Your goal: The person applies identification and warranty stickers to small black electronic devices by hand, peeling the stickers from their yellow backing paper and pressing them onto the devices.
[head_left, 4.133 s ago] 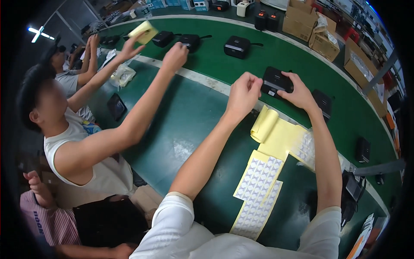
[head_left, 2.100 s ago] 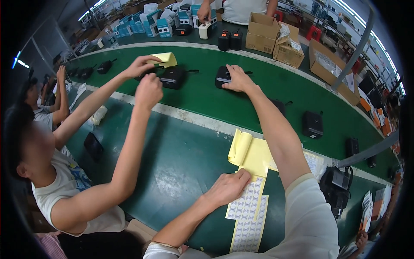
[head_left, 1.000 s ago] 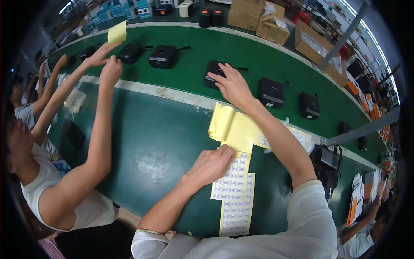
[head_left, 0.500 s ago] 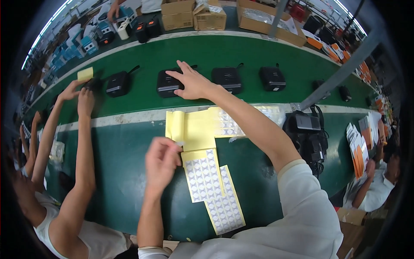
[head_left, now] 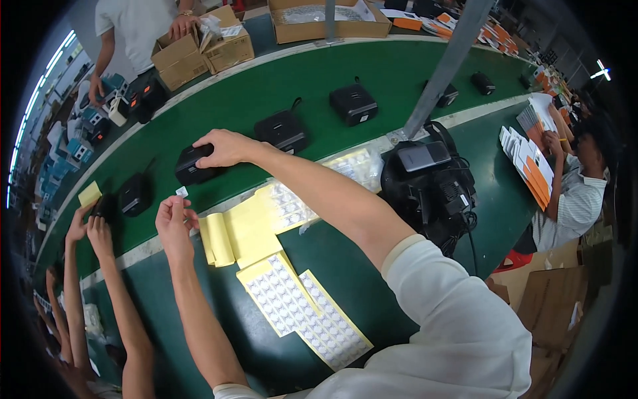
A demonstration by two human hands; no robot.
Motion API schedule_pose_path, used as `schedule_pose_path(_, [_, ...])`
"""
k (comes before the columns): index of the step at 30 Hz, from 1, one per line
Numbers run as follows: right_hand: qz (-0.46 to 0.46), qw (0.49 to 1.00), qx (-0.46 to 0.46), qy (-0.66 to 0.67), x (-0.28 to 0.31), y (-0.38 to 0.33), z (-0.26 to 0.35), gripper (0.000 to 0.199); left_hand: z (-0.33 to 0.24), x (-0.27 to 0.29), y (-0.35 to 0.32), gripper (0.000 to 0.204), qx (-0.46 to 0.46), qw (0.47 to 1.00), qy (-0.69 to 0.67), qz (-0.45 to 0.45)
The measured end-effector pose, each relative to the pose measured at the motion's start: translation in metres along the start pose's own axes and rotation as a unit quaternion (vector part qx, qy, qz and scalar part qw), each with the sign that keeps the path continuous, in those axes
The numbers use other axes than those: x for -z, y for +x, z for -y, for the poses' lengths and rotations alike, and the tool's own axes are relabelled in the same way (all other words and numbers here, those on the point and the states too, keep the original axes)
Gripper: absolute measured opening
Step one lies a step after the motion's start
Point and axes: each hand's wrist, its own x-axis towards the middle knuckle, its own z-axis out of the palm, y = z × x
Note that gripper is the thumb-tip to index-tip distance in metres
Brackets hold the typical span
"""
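Note:
My left hand [head_left: 175, 223] pinches a small white sticker [head_left: 181, 191] between thumb and fingertips, just above the near edge of the green belt. On the belt, a boxy black device [head_left: 189, 166] is gripped from above by my right hand [head_left: 229, 147], its fingers over the top and near side. Below my hands lie white label sheets [head_left: 276, 292] with rows of printed stickers. They adjoin yellow backing paper [head_left: 249, 231], curled into a roll at its left end. More labels [head_left: 352, 166] under clear plastic lie beneath my right forearm.
Other black devices [head_left: 282, 130] stand spaced along the green belt [head_left: 279, 86]. A grey metal post [head_left: 442, 80] rises at the right, beside a pile of black devices and cables [head_left: 425, 193]. Co-workers' arms [head_left: 116, 286] reach in at the left; another person sits at the right.
My view has turned, shifting the scene. My left hand has moved forward to the belt's edge with the sticker. My right hand, earlier spread over the black device, now grips it.

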Motion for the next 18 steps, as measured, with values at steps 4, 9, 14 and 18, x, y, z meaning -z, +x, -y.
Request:
schedule_pose_path(4, [-0.001,0.999,-0.003,0.036,0.002,0.003,-0.007,0.059,0.018,-0.014,0.020,0.019,-0.002,0.999,0.025,-0.021])
schedule_pose_path(9, [-0.002,0.997,-0.045,0.057,0.021,-0.009,-0.011,0.053,0.022,-0.047,0.030,0.021,0.023,0.999,0.024,-0.004])
schedule_pose_path(14, [0.007,0.997,-0.065,0.037,0.017,-0.010,-0.009,0.054,0.024,-0.051,0.031,0.023,0.035,0.999,-0.004,-0.017])
schedule_pose_path(18, [-0.001,0.997,-0.067,0.037,0.023,-0.014,-0.012,0.052,0.024,-0.064,0.032,0.019,0.025,0.999,-0.033,-0.023])
